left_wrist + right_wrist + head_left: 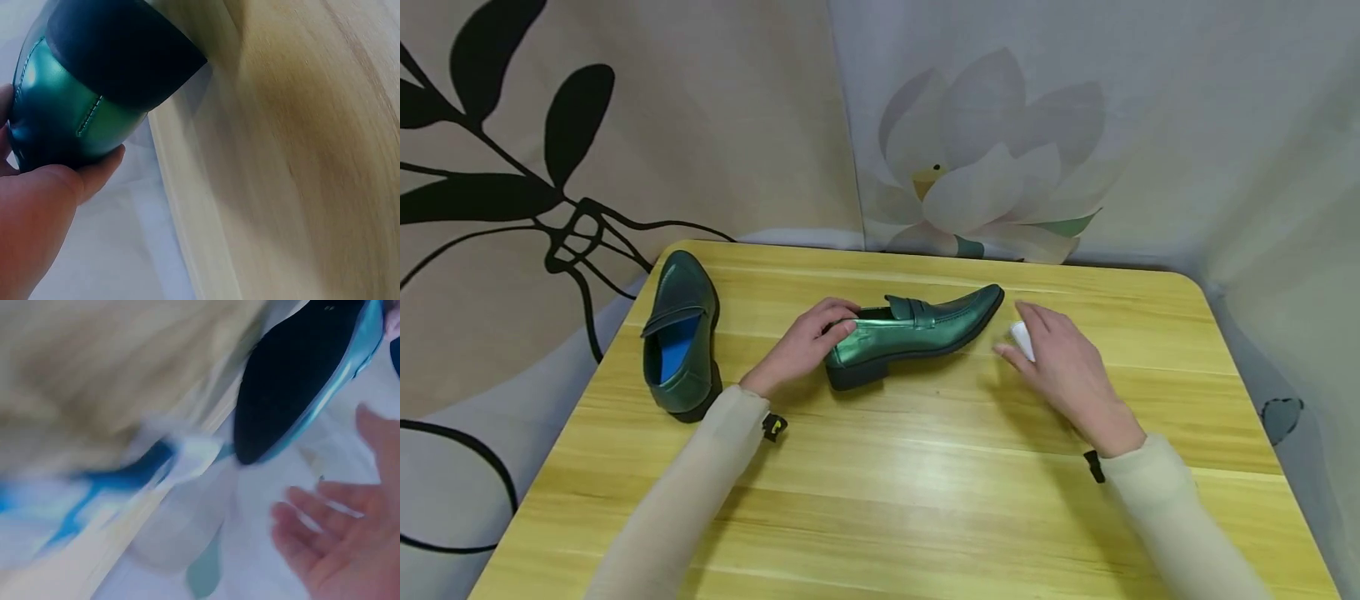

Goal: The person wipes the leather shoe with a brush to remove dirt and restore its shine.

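A shiny green loafer with a dark sole is in the middle of the table, toe to the right. My left hand grips it at the heel; in the left wrist view the thumb and fingers wrap the heel's back. Just beyond the toe is my right hand, with a small white thing showing between thumb and fingers in the head view. In the right wrist view the right hand has its fingers apart, and a blurred white-and-blue thing appears away from them; its kind is unclear.
A second green loafer with a blue insole stands at the table's left, toe toward the back edge. The wooden table meets a printed curtain behind it. More fabric hangs at the right side.
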Motion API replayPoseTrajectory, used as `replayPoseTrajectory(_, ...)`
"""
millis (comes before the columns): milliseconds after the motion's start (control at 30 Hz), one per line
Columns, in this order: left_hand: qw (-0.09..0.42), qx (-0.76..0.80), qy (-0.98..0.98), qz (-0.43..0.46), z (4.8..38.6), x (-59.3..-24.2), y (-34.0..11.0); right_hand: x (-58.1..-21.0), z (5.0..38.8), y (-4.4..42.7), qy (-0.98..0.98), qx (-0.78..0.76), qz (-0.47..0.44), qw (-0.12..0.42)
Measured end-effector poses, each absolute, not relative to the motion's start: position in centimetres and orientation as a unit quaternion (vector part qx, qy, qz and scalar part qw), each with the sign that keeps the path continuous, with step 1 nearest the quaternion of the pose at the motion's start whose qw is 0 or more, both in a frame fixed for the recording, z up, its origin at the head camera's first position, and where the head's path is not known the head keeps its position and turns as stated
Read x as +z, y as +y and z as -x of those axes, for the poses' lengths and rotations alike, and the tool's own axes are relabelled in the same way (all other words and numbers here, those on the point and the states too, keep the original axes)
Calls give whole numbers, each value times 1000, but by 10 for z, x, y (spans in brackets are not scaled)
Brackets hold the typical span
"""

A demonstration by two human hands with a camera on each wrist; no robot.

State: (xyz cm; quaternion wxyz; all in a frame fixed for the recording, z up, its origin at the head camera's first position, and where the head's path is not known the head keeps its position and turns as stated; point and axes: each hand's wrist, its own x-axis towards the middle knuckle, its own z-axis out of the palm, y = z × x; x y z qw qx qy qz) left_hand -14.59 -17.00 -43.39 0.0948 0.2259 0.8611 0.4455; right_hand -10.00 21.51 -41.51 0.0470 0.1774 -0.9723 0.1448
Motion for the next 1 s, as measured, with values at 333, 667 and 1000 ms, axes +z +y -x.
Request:
replayPoseTrajectory(333,100,459,858,-208,147,-433,-170,-436,82,249,-985,135,-85,-69)
replayPoseTrajectory(667,80,499,838,-206,140,-434,-154,-446,82,258,-984,145,-90,-57)
replayPoseTrajectory(1000,115,538,809,-206,145,-421,-120,-425,71,297,-975,216,18,42)
